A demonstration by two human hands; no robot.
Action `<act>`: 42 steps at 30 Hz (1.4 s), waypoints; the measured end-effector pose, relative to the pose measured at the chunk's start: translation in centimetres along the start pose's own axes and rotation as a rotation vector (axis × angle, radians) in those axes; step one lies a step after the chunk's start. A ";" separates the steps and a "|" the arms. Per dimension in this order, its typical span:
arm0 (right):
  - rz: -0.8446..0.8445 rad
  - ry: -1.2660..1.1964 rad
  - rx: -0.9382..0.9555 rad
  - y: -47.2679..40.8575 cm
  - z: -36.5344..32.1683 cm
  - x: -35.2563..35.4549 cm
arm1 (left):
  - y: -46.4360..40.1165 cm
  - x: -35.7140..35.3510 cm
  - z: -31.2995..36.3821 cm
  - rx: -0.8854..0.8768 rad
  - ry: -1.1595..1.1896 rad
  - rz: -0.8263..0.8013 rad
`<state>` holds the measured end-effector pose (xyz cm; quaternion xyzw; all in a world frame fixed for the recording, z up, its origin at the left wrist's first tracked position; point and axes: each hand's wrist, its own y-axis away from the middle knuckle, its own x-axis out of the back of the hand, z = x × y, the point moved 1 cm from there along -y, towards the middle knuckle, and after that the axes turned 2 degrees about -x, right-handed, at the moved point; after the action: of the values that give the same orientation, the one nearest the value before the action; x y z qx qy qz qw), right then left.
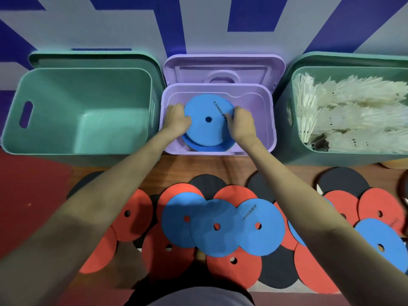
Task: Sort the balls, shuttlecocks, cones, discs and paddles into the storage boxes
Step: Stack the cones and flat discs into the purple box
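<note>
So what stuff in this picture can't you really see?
- How many flat blue foam discs lie in the purple plastic box: head view, the top disc and both hands, left hand and right hand, cover the stack.
- The dark item in the right green box: too small, half under white shuttlecocks.
- The brown object behind that box: mostly hidden by it.

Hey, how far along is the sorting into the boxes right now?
Done: shuttlecocks fill the right green box. In hand: the left hand and right hand hold a blue disc over other blue discs in the purple box. Left: many red, blue and black discs lie on the floor, and the left green box has nothing in it.
</note>
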<state>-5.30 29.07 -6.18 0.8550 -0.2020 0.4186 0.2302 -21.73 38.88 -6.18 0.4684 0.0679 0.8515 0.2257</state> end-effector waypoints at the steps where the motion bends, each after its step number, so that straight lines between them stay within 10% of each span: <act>1: -0.002 0.030 -0.004 -0.1 -0.1 -0.1 | -0.2 -0.3 -0.3 -0.009 -0.029 0.002; 11: 0.033 0.397 0.103 1.3 -0.5 0.3 | 1.6 -0.7 -1.1 -0.165 -0.119 0.054; 20: 0.132 -0.064 0.424 11.0 0.7 0.8 | 12.3 0.2 -1.6 -0.640 0.222 0.371; 33: -0.284 0.284 0.091 21.8 7.6 -5.0 | 19.7 -6.2 -12.3 -0.162 -0.188 -0.152; 42: -0.311 0.505 0.071 23.7 7.5 -6.3 | 20.9 -7.6 -13.0 0.032 -0.350 -0.158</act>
<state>-16.90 6.56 -10.05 0.7521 0.0099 0.5845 0.3044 -35.73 18.17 -12.38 0.6059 0.0777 0.7355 0.2930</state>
